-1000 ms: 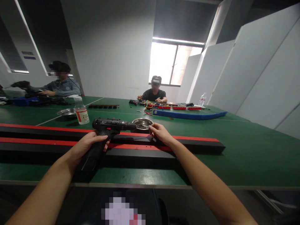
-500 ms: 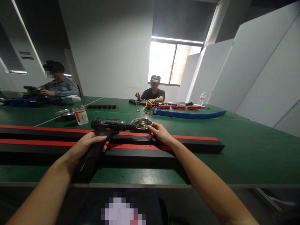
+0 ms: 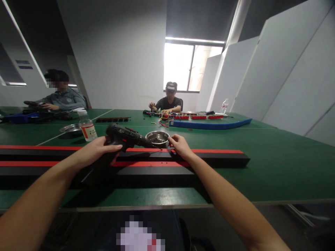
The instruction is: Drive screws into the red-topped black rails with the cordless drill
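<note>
My left hand [image 3: 104, 149] is wrapped round the grip of a black cordless drill [image 3: 125, 135]. The drill points right and slightly down, its thin bit ending above the farther of two long black bars with red tops [image 3: 217, 152]. My right hand [image 3: 179, 145] is closed in a pinch beside the rim of a steel bowl [image 3: 157, 133]; whatever its fingertips hold is too small to make out. Small dark pieces lie in the bowl. The nearer long bar [image 3: 157, 170] has small holes in its red top and passes below both hands.
A clear bottle [image 3: 87, 126] stands left of the drill, by a second steel bowl [image 3: 70, 129]. Behind lie a dark strip [image 3: 113, 119], a blue curved bar [image 3: 209, 124] and colored wires [image 3: 164, 118]. Two people sit across the green table [image 3: 282, 167].
The drill has tilted so that its tip points lower, away from my right fingertips. My right hand has moved slightly right, and the bit now shows apart from it.
</note>
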`<state>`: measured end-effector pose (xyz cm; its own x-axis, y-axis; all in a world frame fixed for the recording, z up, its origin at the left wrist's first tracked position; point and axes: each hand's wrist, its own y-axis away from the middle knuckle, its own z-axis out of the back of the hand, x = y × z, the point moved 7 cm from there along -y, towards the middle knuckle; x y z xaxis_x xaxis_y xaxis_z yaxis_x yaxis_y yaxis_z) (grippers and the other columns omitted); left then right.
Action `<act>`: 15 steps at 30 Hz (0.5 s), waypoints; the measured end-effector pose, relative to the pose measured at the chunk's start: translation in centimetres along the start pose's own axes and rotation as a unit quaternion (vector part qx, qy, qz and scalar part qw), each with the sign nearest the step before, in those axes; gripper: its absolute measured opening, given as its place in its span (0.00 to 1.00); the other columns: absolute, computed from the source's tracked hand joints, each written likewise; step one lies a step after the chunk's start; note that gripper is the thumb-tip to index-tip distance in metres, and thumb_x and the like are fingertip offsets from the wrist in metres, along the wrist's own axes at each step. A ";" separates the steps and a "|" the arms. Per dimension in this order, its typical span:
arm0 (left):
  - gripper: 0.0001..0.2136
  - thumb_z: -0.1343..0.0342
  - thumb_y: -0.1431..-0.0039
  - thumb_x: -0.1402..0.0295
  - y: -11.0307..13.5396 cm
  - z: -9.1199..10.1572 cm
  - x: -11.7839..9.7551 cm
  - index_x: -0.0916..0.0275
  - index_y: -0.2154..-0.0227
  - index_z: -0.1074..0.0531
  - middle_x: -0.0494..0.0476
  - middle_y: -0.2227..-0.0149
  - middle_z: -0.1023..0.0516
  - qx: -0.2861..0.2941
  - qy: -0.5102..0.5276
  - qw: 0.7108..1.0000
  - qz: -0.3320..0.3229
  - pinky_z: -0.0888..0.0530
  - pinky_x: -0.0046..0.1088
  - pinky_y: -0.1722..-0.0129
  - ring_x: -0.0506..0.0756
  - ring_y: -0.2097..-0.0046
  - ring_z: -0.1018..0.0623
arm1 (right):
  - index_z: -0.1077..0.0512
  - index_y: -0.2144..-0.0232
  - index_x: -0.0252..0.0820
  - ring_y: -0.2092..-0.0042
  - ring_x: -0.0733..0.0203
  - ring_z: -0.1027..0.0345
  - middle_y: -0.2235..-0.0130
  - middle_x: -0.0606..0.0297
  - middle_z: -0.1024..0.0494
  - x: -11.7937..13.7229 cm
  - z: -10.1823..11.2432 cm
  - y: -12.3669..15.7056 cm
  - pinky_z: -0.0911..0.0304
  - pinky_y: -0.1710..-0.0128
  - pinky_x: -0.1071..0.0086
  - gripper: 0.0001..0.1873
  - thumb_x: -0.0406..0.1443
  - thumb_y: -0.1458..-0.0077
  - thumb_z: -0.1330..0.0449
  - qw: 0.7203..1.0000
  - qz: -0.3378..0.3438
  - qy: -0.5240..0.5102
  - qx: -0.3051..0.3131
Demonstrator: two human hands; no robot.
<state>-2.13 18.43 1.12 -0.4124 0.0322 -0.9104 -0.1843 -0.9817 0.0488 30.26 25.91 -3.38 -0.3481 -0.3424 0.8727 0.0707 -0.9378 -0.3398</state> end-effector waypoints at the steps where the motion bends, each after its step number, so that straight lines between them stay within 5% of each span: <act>1: 0.19 0.33 0.48 0.54 -0.1 0.3 -0.7 0.65 0.65 0.28 0.57 0.73 0.22 0.010 -0.026 1.000 -0.003 0.27 0.29 0.75 0.57 0.73 0.23 | 0.30 0.71 0.39 0.69 0.61 0.30 0.71 0.61 0.23 0.1 -0.1 0.0 0.37 0.67 0.69 0.15 0.44 0.36 0.42 1.000 0.002 0.019 0.003; 8: 0.29 0.33 0.51 0.49 1.0 4.6 -4.4 0.59 0.49 0.28 0.53 0.71 0.20 -0.001 -0.144 0.989 0.038 0.25 0.30 0.74 0.59 0.71 0.20 | 0.25 0.68 0.38 0.66 0.58 0.29 0.66 0.58 0.20 0.5 -0.8 0.3 0.38 0.65 0.68 0.12 0.39 0.37 0.43 0.995 0.024 0.086 0.035; 15: 0.25 0.33 0.52 0.47 1.0 7.6 -7.3 0.60 0.57 0.24 0.56 0.70 0.19 -0.017 -0.254 0.964 0.077 0.25 0.28 0.73 0.59 0.69 0.19 | 0.26 0.70 0.38 0.66 0.60 0.30 0.67 0.59 0.20 1.7 -1.3 0.9 0.41 0.65 0.69 0.12 0.37 0.36 0.44 0.987 0.051 0.136 0.071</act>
<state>-6.13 18.65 10.93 -0.8174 -0.0344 -0.5751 -0.0612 -0.9874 0.1461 28.52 24.53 -2.71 -0.5698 -0.4250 0.7034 0.2421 -0.9047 -0.3505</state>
